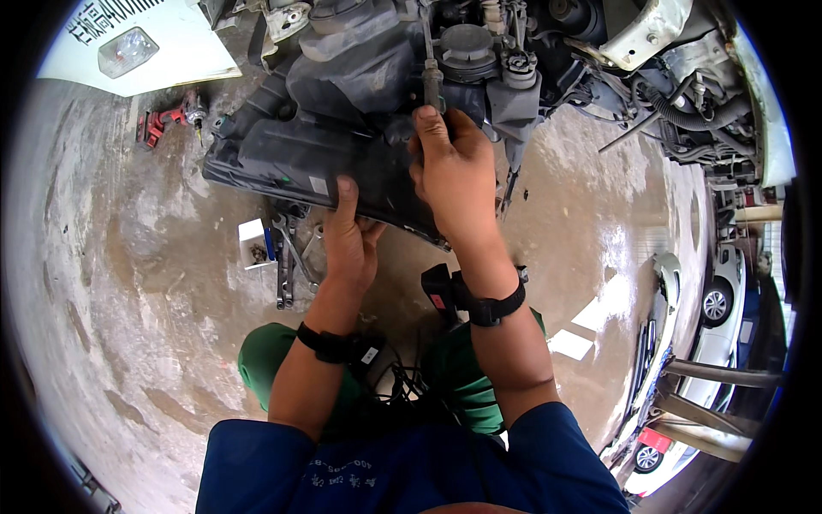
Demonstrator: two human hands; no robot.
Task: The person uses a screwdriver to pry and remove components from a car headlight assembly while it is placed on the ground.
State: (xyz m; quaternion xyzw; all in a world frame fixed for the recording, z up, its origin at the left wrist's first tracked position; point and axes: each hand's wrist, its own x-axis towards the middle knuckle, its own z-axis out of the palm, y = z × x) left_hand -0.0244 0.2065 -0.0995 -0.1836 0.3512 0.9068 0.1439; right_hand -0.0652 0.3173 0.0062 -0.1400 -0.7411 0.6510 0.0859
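A long black plastic housing (265, 154), with a white label, hangs tilted at the front of an opened vehicle. Its near edge is in my left hand (349, 244), thumb on top and fingers underneath. My right hand (454, 163) is closed around the lower end of a slim rod with a thicker grey handle (432, 81), which looks like a screwdriver. The rod points away from me, up among the engine-bay parts. Its far tip is hard to make out there. My right wrist is just above the housing's right end.
On the concrete floor lie several wrenches (287, 257), a small white box (255, 244) of hardware and a red power tool (167, 120). A white panel (163, 43) stands at the upper left. Hoses and wiring (698, 116) hang at the upper right. Cars are parked at the far right.
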